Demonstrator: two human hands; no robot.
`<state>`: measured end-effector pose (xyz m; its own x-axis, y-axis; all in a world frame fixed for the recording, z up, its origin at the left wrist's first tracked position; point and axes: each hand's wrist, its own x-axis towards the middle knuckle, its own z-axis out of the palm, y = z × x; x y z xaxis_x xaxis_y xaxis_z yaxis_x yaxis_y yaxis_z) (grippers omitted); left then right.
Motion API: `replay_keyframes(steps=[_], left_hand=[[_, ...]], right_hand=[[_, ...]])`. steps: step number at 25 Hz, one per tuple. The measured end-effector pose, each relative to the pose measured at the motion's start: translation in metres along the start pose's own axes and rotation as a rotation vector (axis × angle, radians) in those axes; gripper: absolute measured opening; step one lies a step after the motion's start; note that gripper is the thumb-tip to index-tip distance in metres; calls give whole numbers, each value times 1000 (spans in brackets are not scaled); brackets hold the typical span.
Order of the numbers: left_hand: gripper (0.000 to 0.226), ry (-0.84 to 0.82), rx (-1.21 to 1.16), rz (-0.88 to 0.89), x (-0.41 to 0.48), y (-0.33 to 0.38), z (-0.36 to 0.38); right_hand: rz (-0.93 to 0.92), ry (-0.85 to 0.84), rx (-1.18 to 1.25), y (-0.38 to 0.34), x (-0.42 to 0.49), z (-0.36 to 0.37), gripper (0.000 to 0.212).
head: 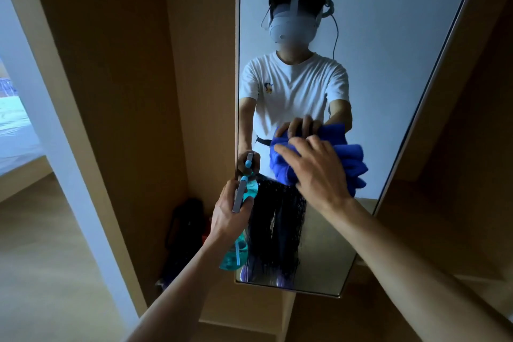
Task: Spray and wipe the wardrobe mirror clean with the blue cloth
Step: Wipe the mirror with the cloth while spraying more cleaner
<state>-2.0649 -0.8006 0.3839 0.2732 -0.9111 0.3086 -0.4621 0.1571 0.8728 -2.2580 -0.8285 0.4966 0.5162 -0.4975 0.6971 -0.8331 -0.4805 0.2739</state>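
Observation:
The tall wardrobe mirror [388,36] stands straight ahead and reflects a person in a white T-shirt. My right hand [316,172] presses a bunched blue cloth [352,166] flat against the glass at about mid height, fingers spread over it. My left hand [230,214] grips a teal spray bottle [238,253] by its neck at the mirror's left edge, nozzle pointing up toward the glass. Streaks of wet spray run down the lower part of the mirror below the cloth.
An open wooden wardrobe compartment [125,91] lies left of the mirror, with a dark bag [186,225] on its floor. A white door frame [55,119] and a bed sit farther left. Wood panels flank the mirror on the right.

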Motion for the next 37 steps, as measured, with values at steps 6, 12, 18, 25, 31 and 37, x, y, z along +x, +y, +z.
replay_keyframes(steps=[6, 12, 18, 25, 31, 37], left_hand=[[26, 82, 58, 12, -4, 10, 14], [32, 126, 65, 17, -5, 10, 31], [37, 136, 104, 46, -2, 7, 33], [32, 129, 153, 5, -6, 10, 40], [32, 209, 181, -9, -8, 23, 50], [33, 211, 186, 7, -15, 20, 53]], right_hand=[[-13, 50, -58, 37, 23, -24, 69], [-53, 62, -46, 25, -11, 8, 49], [-88, -69, -4, 11, -62, 42, 47], [15, 23, -1, 53, -22, -5, 64], [-14, 86, -45, 72, -24, -11, 56], [-77, 20, -8, 63, -71, 26, 50]])
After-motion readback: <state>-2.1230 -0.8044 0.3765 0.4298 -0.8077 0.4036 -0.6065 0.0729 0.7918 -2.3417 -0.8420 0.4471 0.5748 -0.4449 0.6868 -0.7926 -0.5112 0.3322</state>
